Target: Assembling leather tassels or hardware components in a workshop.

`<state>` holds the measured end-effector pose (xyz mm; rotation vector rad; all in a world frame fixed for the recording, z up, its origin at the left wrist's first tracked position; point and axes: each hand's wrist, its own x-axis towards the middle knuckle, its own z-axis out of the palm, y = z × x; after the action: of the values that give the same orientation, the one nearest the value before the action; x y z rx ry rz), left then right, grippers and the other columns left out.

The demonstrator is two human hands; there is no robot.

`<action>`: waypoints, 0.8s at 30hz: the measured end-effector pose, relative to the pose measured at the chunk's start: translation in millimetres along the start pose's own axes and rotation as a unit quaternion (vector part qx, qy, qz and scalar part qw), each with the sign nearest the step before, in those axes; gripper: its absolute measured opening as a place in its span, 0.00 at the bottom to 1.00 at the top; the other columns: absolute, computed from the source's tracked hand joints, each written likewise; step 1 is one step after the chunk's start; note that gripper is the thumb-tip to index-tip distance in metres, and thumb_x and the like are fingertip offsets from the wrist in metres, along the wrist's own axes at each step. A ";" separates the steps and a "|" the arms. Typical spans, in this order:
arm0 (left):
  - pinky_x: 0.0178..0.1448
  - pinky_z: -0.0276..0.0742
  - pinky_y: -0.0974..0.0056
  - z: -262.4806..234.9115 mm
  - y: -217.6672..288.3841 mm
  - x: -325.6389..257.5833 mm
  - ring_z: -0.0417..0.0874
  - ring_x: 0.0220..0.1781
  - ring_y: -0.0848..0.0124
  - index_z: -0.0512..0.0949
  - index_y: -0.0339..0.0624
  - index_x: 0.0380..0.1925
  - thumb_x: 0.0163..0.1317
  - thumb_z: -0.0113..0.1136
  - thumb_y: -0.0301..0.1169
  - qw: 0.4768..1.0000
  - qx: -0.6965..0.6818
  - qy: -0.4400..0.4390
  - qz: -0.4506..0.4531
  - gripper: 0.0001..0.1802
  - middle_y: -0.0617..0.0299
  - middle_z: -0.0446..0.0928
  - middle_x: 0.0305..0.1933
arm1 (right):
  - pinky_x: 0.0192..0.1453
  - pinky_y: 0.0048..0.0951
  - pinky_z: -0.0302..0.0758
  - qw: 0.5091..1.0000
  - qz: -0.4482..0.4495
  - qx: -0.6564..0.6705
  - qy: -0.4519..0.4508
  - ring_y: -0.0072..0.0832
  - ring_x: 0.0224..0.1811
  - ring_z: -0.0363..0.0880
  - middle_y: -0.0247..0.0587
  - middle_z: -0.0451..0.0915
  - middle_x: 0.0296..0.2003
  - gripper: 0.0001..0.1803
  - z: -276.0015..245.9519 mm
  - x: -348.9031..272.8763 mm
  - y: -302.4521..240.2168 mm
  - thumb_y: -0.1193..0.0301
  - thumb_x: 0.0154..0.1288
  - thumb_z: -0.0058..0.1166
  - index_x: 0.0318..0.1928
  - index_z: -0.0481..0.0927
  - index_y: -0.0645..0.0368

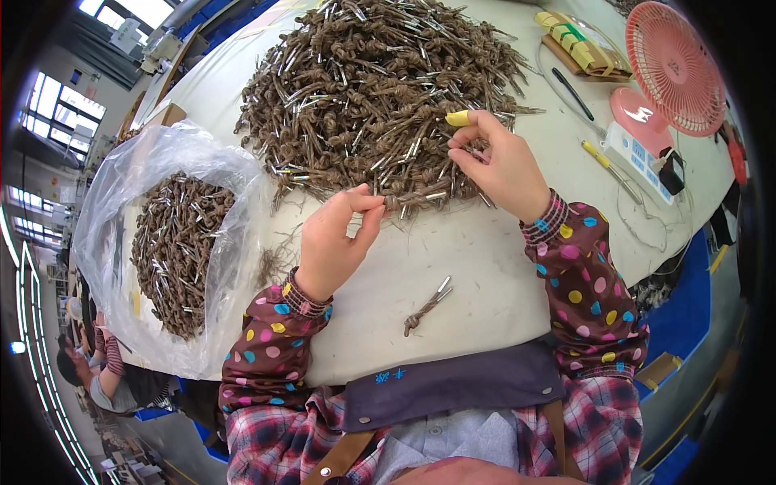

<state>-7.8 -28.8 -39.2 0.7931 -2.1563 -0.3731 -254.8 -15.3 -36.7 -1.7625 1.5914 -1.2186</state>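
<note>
My left hand (335,234) is closed in a pinch on one end of a knotted brown cord (412,199) with a metal tip, at the near edge of the pile. My right hand (503,166) hovers over the right side of the pile, its fingers bent and apart, with nothing visible between them. A yellow finger cover (457,119) sits on one fingertip. The large pile (356,97) consists of similar brown knotted cords with silvery tips. One separate knotted cord (427,307) lies on the pale table (477,275) in front of me.
A clear plastic bag (101,222) on the left holds more knotted cords. Loose brown fibres (276,263) lie beside it. To the right are a pink fan (675,69), a white power strip (634,162), a yellow-handled tool (610,170), a black pen (572,93) and a wrapped packet (584,48).
</note>
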 end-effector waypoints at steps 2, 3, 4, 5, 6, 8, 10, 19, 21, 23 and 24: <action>0.48 0.80 0.61 3.2 -4.8 2.2 0.84 0.39 0.63 0.76 0.38 0.33 0.54 0.62 0.18 0.998 0.028 0.008 0.060 0.08 0.59 0.81 0.33 | 0.39 0.26 0.76 0.994 0.003 0.103 -0.039 0.28 0.34 0.81 0.37 0.82 0.36 0.22 7.6 -6.7 -4.3 0.65 0.61 0.58 0.53 0.70 0.60; 0.50 0.80 0.59 4.1 -6.4 3.1 0.83 0.37 0.64 0.76 0.39 0.33 0.53 0.62 0.18 0.991 0.056 0.014 0.120 0.08 0.60 0.80 0.33 | 0.40 0.25 0.76 0.976 0.007 0.205 -0.078 0.25 0.34 0.80 0.36 0.82 0.37 0.23 12.3 -9.7 -7.3 0.63 0.62 0.59 0.53 0.70 0.61; 0.50 0.80 0.59 4.3 -5.4 3.4 0.83 0.37 0.64 0.76 0.39 0.33 0.53 0.62 0.18 0.991 0.055 0.013 0.120 0.08 0.60 0.80 0.33 | 0.40 0.22 0.74 0.984 0.010 0.140 -0.110 0.20 0.33 0.78 0.37 0.82 0.38 0.24 10.8 -13.2 -18.6 0.62 0.63 0.59 0.53 0.69 0.63; 0.51 0.80 0.57 4.2 -4.1 3.9 0.82 0.36 0.64 0.76 0.39 0.32 0.52 0.63 0.19 0.985 0.067 0.020 0.160 0.08 0.61 0.80 0.33 | 0.40 0.22 0.74 0.984 0.012 0.140 -0.109 0.20 0.33 0.78 0.37 0.82 0.38 0.24 16.4 -14.2 -17.6 0.62 0.63 0.59 0.53 0.69 0.63; 0.52 0.80 0.55 4.3 -3.0 4.2 0.81 0.35 0.65 0.77 0.40 0.31 0.51 0.64 0.19 0.976 0.079 0.027 0.200 0.08 0.61 0.80 0.33 | 0.40 0.20 0.74 0.961 0.047 0.224 -0.156 0.18 0.34 0.77 0.37 0.80 0.39 0.21 24.8 -15.7 -12.3 0.66 0.65 0.56 0.53 0.69 0.64; 0.54 0.79 0.55 3.3 -1.7 4.0 0.81 0.36 0.65 0.76 0.40 0.32 0.51 0.65 0.21 0.972 0.095 0.008 0.214 0.09 0.61 0.80 0.33 | 0.38 0.20 0.74 0.914 0.107 0.335 -0.202 0.16 0.35 0.76 0.34 0.77 0.37 0.17 31.7 -16.2 -5.0 0.69 0.67 0.54 0.52 0.69 0.64; 0.55 0.78 0.55 3.6 -1.0 4.3 0.81 0.38 0.65 0.76 0.40 0.33 0.50 0.66 0.22 0.968 0.113 -0.011 0.225 0.10 0.61 0.80 0.33 | 0.36 0.22 0.74 0.944 0.087 0.266 -0.174 0.18 0.33 0.77 0.33 0.77 0.35 0.17 27.6 -15.0 -5.0 0.70 0.65 0.55 0.51 0.70 0.63; 0.43 0.76 0.66 -6.9 5.6 13.6 0.77 0.39 0.69 0.71 0.40 0.52 0.52 0.68 0.28 0.988 -0.061 -0.134 -0.042 0.27 0.56 0.71 0.52 | 0.26 0.33 0.74 0.973 -0.186 -0.109 -0.082 0.37 0.27 0.81 0.36 0.80 0.27 0.22 16.0 -22.4 -16.9 0.70 0.55 0.60 0.50 0.68 0.53; 0.41 0.77 0.68 -4.1 6.6 13.0 0.77 0.40 0.70 0.70 0.39 0.55 0.54 0.67 0.28 0.951 -0.144 -0.250 -0.110 0.28 0.56 0.69 0.54 | 0.26 0.33 0.74 0.969 -0.196 -0.115 -0.100 0.36 0.27 0.81 0.36 0.80 0.27 0.22 18.5 -23.6 -15.8 0.70 0.55 0.60 0.51 0.68 0.53; 0.39 0.77 0.68 -4.9 8.8 11.2 0.78 0.39 0.70 0.69 0.39 0.57 0.56 0.65 0.29 0.944 -0.151 -0.268 -0.122 0.28 0.55 0.70 0.52 | 0.26 0.33 0.75 0.952 -0.252 -0.143 -0.099 0.36 0.27 0.81 0.35 0.80 0.26 0.24 21.4 -24.0 -16.0 0.70 0.56 0.59 0.52 0.67 0.54; 0.39 0.77 0.67 -6.3 11.4 12.0 0.78 0.38 0.69 0.70 0.39 0.56 0.56 0.65 0.29 0.934 -0.160 -0.289 -0.139 0.27 0.55 0.72 0.50 | 0.26 0.33 0.75 0.952 -0.252 -0.140 -0.101 0.36 0.27 0.81 0.35 0.80 0.26 0.24 22.0 -24.1 -17.0 0.70 0.56 0.59 0.52 0.67 0.54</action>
<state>-13.6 -28.0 -22.5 0.8731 -2.4136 -1.1999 -225.5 6.7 -41.0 -2.4979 1.2835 -1.0041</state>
